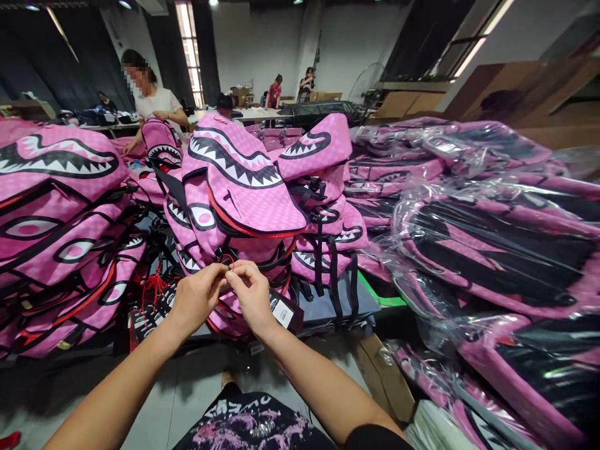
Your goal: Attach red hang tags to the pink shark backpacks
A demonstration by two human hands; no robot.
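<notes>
A pink checkered backpack [248, 169] with a shark-mouth print lies on a stack in front of me. My left hand [199, 297] and my right hand [248, 294] meet at its near side, fingertips pinched together on a thin red string [228, 257]. The string loops up by a black strap of the backpack. A black hang tag [294, 320] with a white barcode label [282, 312] shows beside my right wrist. Left of my left hand lies a bunch of black tags [152, 315] with red strings [156, 282].
Stacked pink backpacks [60, 225] rise on the left. Backpacks in clear plastic [492, 244] are heaped on the right, above a cardboard box [382, 375]. A person in a white top [159, 103] stands across the table, handling a small pink backpack [160, 140]. Other people are farther back.
</notes>
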